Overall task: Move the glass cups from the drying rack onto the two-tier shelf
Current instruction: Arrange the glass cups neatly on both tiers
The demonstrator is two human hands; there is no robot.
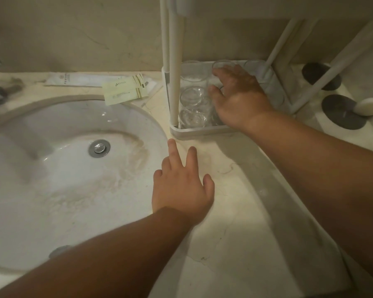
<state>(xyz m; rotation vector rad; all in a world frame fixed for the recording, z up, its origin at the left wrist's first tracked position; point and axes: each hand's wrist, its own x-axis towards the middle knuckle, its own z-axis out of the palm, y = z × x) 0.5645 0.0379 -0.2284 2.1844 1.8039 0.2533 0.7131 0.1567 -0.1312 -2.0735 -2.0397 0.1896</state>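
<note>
Several clear glass cups (194, 97) stand in the bottom tray (200, 132) of the white two-tier shelf, whose posts (174, 61) rise out of the top of the frame. My right hand (238, 96) reaches into that tray from the right. It lies over a cup that it mostly hides, with the thumb to the left and the fingertips at the rim of a rear glass cup (223, 63). The hand is blurred, and I cannot tell whether it grips a cup. My left hand (182, 183) rests flat on the counter in front of the tray, fingers spread, holding nothing.
A white sink basin (58, 168) with a metal drain (99, 147) fills the left. Paper sachets (125, 91) lie behind it against the wall. Right of the shelf are two dark round coasters (340, 111) and a pale soap (367, 106). No drying rack is in view.
</note>
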